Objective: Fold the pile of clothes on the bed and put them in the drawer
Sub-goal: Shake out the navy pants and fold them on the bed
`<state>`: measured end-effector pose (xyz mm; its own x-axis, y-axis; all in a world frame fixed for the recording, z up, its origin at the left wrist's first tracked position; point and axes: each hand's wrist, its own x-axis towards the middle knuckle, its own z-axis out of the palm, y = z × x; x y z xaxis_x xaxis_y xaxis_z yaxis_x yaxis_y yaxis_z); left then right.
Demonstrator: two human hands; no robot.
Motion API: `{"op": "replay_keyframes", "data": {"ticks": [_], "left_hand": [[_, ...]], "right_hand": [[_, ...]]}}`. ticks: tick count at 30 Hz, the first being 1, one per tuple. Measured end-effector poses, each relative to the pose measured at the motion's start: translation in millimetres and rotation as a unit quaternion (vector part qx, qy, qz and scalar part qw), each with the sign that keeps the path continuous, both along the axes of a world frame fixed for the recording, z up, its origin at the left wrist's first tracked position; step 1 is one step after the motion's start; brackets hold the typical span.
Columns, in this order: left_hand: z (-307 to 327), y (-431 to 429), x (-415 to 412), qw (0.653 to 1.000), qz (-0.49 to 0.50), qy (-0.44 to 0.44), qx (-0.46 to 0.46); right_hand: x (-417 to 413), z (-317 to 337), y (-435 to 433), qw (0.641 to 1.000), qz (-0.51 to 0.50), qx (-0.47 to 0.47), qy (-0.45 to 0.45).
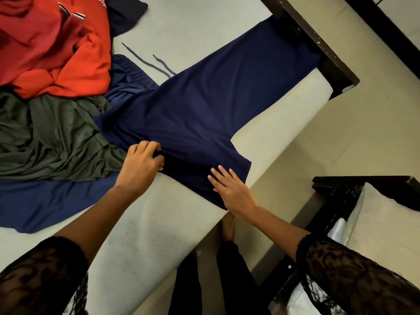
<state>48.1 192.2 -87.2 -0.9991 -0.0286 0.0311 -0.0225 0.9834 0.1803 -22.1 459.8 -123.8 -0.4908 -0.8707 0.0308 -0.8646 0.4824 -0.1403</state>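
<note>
Fingers of the left hand (pixel 142 164) are curling into a fold of the navy trousers (pixel 204 105), pinching it. The right hand (pixel 231 189) is lying flat, fingers straight, pressing the trousers near the mattress (pixel 159 223) edge beside the clothes pile (pixel 52 87).

— Colours on the bed (pixel 147 235)?
— Plain navy trousers (pixel 204 105). An orange-red top (pixel 56 48) with striped trim, an olive-grey garment (pixel 45 137).
— And the sleeves (pixel 38 280)?
— Black lace, leafy pattern. The bed is off-white.
</note>
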Motion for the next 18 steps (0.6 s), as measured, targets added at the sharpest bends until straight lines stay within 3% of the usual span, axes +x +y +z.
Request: {"op": "replay_keyframes", "data": {"ticks": [3, 8, 14, 18], "left_hand": [[1.6, -1.3, 8.4, 0.999, 0.0, 0.022, 0.026], [0.6, -4.7, 23.4, 0.994, -0.088, 0.056, 0.012], [1.9, -7.8, 31.5, 0.994, -0.091, -0.037, -0.037], [2.7, -11.4, 30.0, 0.991, -0.086, -0.096, -0.043]], "right_hand": [[0.5, 6.5, -0.7, 1.0, -0.022, -0.021, -0.008], [1.0, 18.0, -6.7, 0.991, -0.113, -0.056, -0.045], [5.8, 25.3, -6.4, 0.992, -0.095, -0.057, -0.053], [16.6, 28.3, 11.6, 0.998, -0.059, 0.034, -0.011]]}}
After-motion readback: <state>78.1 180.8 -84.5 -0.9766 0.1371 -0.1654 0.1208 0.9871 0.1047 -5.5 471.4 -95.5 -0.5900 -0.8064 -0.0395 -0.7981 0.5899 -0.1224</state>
